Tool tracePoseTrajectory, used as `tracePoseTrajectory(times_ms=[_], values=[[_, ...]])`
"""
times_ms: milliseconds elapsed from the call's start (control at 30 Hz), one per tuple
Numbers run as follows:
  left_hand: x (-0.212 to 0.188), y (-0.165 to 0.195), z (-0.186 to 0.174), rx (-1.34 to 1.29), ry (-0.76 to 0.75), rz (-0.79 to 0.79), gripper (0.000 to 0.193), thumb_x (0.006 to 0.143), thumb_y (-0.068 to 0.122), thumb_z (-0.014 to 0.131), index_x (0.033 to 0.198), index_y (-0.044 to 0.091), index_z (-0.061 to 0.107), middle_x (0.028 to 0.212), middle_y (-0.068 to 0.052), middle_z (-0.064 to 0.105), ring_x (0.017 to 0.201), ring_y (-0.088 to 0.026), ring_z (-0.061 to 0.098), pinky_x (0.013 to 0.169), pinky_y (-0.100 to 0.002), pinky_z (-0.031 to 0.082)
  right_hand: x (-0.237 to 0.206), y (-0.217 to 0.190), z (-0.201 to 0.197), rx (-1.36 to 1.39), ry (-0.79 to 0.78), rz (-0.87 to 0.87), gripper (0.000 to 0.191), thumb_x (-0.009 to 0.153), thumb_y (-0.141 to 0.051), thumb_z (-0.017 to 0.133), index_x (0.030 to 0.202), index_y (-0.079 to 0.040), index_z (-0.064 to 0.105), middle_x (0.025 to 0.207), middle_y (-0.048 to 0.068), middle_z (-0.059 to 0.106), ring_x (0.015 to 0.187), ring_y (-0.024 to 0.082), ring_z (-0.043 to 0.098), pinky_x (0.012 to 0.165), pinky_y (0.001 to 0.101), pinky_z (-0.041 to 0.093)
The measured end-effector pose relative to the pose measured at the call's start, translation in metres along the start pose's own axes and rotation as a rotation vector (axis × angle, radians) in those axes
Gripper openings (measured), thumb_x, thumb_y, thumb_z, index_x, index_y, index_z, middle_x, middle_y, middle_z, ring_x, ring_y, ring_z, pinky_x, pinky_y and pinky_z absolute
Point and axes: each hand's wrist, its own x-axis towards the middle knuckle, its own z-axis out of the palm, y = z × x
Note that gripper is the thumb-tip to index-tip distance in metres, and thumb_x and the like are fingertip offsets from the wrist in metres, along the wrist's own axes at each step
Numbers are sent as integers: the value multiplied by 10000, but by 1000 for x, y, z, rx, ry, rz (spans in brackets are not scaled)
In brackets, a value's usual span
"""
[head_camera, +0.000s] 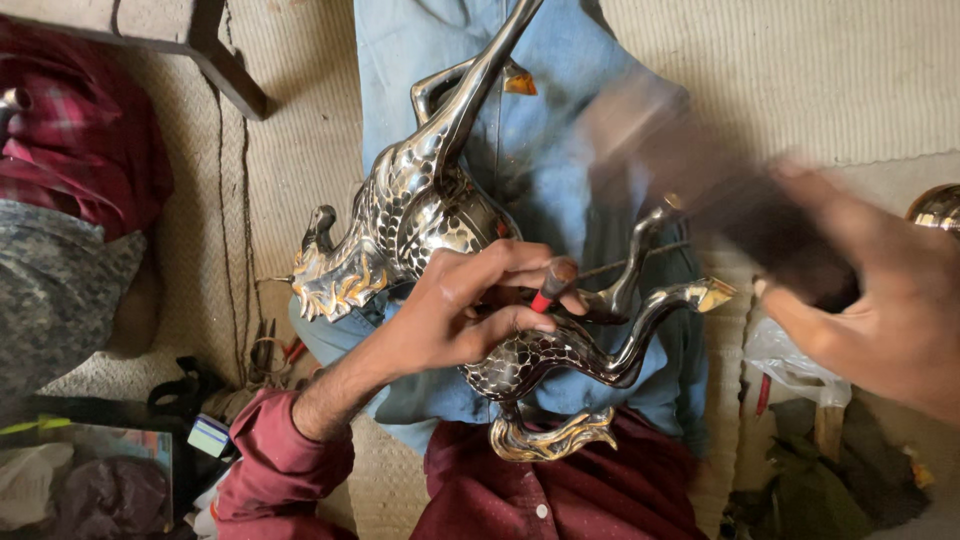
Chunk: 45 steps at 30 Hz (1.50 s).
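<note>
Looking down from beside the seated person, this is what shows.

Left hand: fingers curled shut around a thin tool with a red grip, its tip set against the metalwork; the heel of the hand rests on the piece.

Right hand: raised to the right of the figures and blurred by motion, fingers wrapped round a dark object that is too smeared to name.

Metal bird figures: two polished silver-and-gold birds with long necks and scale patterning, lying across the person's lap under the left hand; one neck runs up toward the top of the view, another curves right to a gold beak.

Blue cloth: spread under the birds, over the lap and onto the floor mat.

Woven mat: pale, covering the floor around the work.

Sleeve: dark red, on the left forearm.

Plastic bag: clear, crumpled on the floor below the right hand.

Pliers: red-handled, lying on the mat left of the lap.

Furniture leg: dark wood, upper left.
</note>
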Motion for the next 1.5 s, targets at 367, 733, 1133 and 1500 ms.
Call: tracePoseTrajectory(times_ms=[367,733,1133,1500], values=[[4,6,-4,161,-24,-140,380,954,39,752,1271,6,546,1195,-79,806,993,-167,822,717,-270,622,-3,3,8,-90,-16,19,986,777,-77,786,1619,-183,285,850,88,650,645,185,702,599,315,613],[11,10,-4,138,-32,-1,401,986,42,749,1327,40,539,1211,-46,780,1087,-182,797,854,-269,647,7,-17,0,-129,143,-86,882,735,-74,789,1536,-168,430,876,58,678,771,189,715,708,340,605],[-5,24,-15,-191,57,11,216,1081,69,693,1239,68,546,1150,-87,764,1010,-203,789,794,-270,678,-20,27,45,286,389,119,489,867,-4,803,1283,22,548,942,126,646,824,220,646,763,326,545],[-78,42,21,-565,-351,216,76,1118,142,648,1137,81,606,1118,-105,727,1082,-258,767,852,-322,656,-26,7,211,1291,1162,196,1127,782,130,740,1711,-106,147,1031,21,583,860,152,556,830,295,516]])
